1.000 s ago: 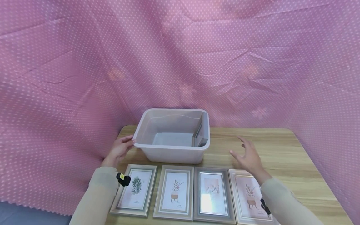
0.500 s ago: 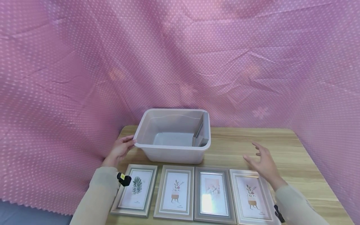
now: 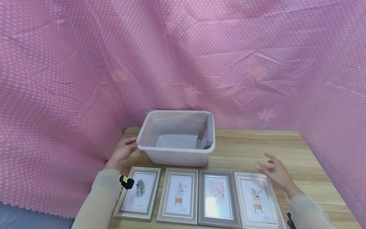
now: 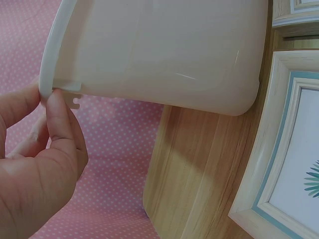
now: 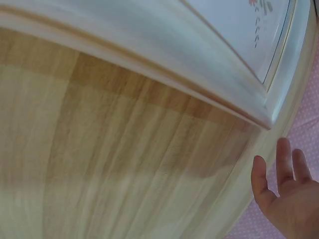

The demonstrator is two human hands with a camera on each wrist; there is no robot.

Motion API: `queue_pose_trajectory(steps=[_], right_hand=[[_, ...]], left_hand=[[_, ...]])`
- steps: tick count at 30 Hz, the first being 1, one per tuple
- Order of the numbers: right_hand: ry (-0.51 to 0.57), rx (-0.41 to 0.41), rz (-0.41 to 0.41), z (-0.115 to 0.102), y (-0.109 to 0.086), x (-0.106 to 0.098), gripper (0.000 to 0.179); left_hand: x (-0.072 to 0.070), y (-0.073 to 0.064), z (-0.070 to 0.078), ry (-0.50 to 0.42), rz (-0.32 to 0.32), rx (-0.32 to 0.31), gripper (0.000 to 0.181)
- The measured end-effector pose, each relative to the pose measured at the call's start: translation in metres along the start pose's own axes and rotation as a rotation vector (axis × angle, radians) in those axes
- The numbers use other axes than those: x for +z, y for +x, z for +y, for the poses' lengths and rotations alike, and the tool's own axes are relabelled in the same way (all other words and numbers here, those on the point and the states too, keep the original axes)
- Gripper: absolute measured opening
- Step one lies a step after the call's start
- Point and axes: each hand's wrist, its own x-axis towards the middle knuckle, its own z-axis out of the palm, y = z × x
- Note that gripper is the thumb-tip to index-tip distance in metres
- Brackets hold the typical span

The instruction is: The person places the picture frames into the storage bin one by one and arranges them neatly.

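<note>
A pale plastic tub (image 3: 174, 158) stands at the back of the table, one picture frame (image 3: 210, 128) upright against its right inner wall. My left hand (image 3: 123, 152) pinches the tub's left rim between thumb and fingers; the left wrist view shows the grip at the rim (image 4: 50, 55). Over the table's right side, my right hand (image 3: 277, 173) holds nothing, its fingers relaxed and spread. Nearest to it lies a light frame with a potted-plant print (image 3: 258, 202). In the right wrist view that hand (image 5: 289, 199) is just beyond the frame's corner (image 5: 264, 117).
Left of that frame, more frames lie face up in a row: a grey one (image 3: 218, 198), another potted-plant one (image 3: 178, 195) and a leaf-print one (image 3: 138, 194). Pink dotted cloth (image 3: 183, 63) hangs behind the wooden table (image 3: 251, 140) and along its sides.
My right hand has moved right and toward me, off the rightmost frame, which now shows more fully. The left hand stays on the tub's rim.
</note>
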Motion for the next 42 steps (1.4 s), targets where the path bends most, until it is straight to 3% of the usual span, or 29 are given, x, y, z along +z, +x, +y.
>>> queue_pose_trajectory(steps=[14,18,25,30,37,42], right_hand=[[-0.096,0.075,-0.164,0.017,-0.013,-0.007,0.092],[-0.053,0.074,-0.196,0.017,-0.017,-0.01,0.091],[0.16,0.219,-0.267,0.02,-0.025,-0.011,0.089],[0.212,0.255,-0.262,0.024,-0.03,-0.009,0.084],[0.188,0.32,-0.238,0.029,-0.03,-0.006,0.083],[0.161,0.316,-0.242,0.032,-0.028,-0.004,0.076]], left_hand=[[0.0,-0.003,0.001,-0.014,-0.011,0.02,0.049],[-0.001,-0.003,0.001,-0.018,-0.013,0.012,0.049],[-0.002,-0.005,0.001,-0.013,-0.004,-0.001,0.049],[-0.002,-0.005,0.001,-0.013,0.005,-0.01,0.048],[-0.002,-0.006,0.003,-0.008,0.003,-0.019,0.05],[-0.002,-0.006,0.003,0.0,0.002,-0.022,0.049]])
